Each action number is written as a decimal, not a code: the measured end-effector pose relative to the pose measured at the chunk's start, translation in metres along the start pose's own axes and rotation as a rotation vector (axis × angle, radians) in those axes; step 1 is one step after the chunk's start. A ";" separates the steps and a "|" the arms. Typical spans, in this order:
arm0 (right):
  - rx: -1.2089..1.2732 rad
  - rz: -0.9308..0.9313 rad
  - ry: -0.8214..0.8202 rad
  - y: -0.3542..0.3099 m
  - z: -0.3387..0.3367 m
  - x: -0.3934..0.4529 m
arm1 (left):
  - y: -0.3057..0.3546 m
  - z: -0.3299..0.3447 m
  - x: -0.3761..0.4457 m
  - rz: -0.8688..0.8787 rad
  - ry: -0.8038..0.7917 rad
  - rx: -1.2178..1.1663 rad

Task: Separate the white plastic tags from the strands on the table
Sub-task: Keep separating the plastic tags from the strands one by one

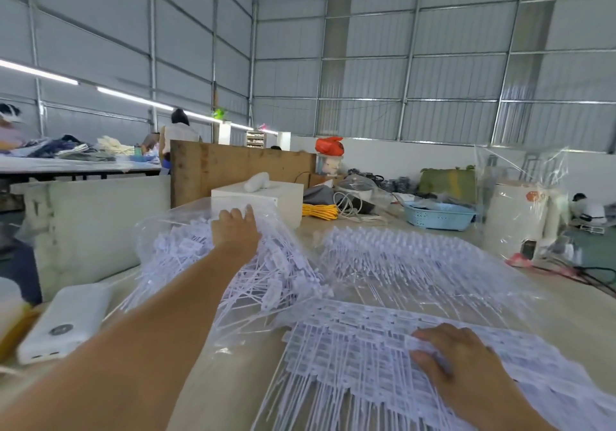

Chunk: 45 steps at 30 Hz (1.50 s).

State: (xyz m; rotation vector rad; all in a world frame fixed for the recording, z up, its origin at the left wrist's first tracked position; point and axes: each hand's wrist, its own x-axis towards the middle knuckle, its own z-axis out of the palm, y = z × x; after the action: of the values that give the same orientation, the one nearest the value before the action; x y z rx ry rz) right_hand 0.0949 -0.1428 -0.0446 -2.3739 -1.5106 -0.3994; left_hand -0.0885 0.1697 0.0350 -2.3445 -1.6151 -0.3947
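**A:** What lies nearest?

**B:** The right hand (456, 360) rests on a flat sheet of joined white plastic tags (360, 334) near the front of the tabletop (233, 374), fingers bent over the sheet's edge, seemingly gripping it. The strands (320, 404) hang toward the viewer in a fringe.

**A:** And the other hand?

**B:** Farther out, the left hand (236, 227) reaches onto a heaped tangle of tags (260, 277) in a clear plastic bag (160, 227), fingers bent down into the pile. Whether it actually holds anything, I cannot tell.

**A:** What might go wrong?

**B:** Pulling from that tangle could drag snagged strands along and spill the heap. (A white power bank (66, 320) sits just left of the arm, near the tabletop's edge, and could be knocked.)

**A:** Any room?

**B:** Bare tabletop shows between the forearms. Beyond, another spread of tags (410, 257) fills the middle right; a white box (266, 197) and blue basket (436, 215) crowd the far side.
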 end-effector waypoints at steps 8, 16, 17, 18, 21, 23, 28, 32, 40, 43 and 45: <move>0.034 -0.008 -0.016 0.004 0.003 0.000 | 0.001 0.007 -0.013 -0.058 -0.081 0.035; 0.057 -0.009 0.010 0.003 0.001 0.000 | 0.044 -0.069 -0.071 0.087 -0.242 0.412; 0.065 -0.005 0.017 0.003 0.000 0.000 | 0.052 -0.074 -0.083 0.153 -0.146 0.397; 0.076 0.000 0.022 0.003 0.000 0.001 | 0.061 -0.073 -0.094 0.258 -0.036 0.313; 0.119 0.003 0.027 0.006 0.000 0.000 | 0.087 -0.059 -0.138 0.723 0.033 -0.256; 0.183 -0.007 0.032 0.009 0.000 -0.002 | 0.097 -0.039 -0.161 0.970 -0.059 -0.400; 0.248 -0.039 0.060 0.014 0.001 -0.004 | 0.106 0.014 -0.184 0.958 -0.255 -0.353; 0.262 -0.037 0.002 0.019 -0.002 0.002 | 0.121 0.018 -0.196 0.857 -0.285 -0.332; 0.601 0.113 -0.148 0.031 -0.027 0.005 | 0.140 0.007 -0.200 0.795 -0.273 -0.423; 0.519 0.067 -0.012 0.024 -0.026 0.000 | 0.139 -0.002 -0.190 0.616 -0.209 -0.775; 0.423 0.010 0.097 0.018 -0.038 0.001 | 0.138 -0.006 -0.188 0.510 -0.169 -1.050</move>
State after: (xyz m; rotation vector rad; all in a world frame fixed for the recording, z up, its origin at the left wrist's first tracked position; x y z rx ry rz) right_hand 0.1093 -0.1645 -0.0110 -2.0018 -1.3791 -0.1672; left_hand -0.0237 -0.0428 -0.0377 -3.4741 -0.8327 -1.1510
